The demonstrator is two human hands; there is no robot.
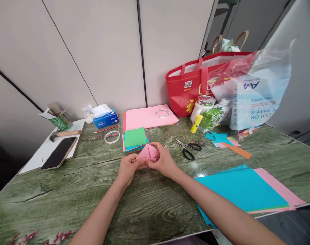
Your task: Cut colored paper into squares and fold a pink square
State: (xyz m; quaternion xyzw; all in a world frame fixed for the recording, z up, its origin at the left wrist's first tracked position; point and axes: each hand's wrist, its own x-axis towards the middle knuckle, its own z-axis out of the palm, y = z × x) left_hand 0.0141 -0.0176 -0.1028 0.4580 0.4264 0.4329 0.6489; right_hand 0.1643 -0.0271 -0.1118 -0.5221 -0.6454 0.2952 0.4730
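A small piece of pink paper (pixel 149 152), folded to a pointed shape, is held between both hands above the table. My left hand (pixel 129 166) pinches its lower left side with thumb and fingers. On the right side, my right hand (pixel 165 161) grips it, thumb in front and fingers behind. Just behind the hands lies a stack of small coloured squares, with a green sheet (pixel 135 136) on top. Scissors (pixel 187 148) with black handles rest on the table to the right of my right hand, their blades apart.
Blue and pink sheets (pixel 236 189) lie front right. Paper scraps (pixel 221 139), a glue stick (pixel 196 124), a red bag (pixel 183 92) and a paper pack (pixel 259 95) stand or lie behind. Pink sheets (pixel 144 117), tape rolls (pixel 112 136), a tissue box (pixel 105 119), a hammer (pixel 66 133) and a phone (pixel 59 153) extend leftward.
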